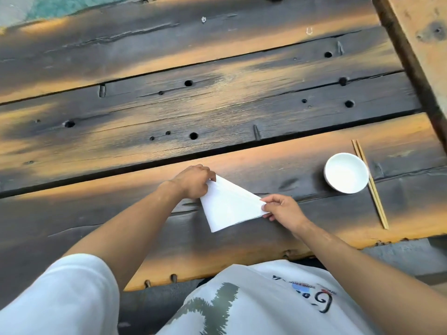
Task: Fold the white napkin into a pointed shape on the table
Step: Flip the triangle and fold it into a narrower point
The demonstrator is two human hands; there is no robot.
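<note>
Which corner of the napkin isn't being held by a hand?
The napkin's near corner, pointing toward the person, lies free. The left hand pinches the far corner, the right hand the right one.

Head view, angled down, table close

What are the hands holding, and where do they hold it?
The white napkin: the left hand pinches its far top corner, and the right hand pinches its right corner.

Bare table planks open from 9 through 12 to 1 o'clock of the napkin, only small holes there, bowl and chopsticks blocking at 3 o'clock, arms and table edge closing 5 to 7 o'clock
</note>
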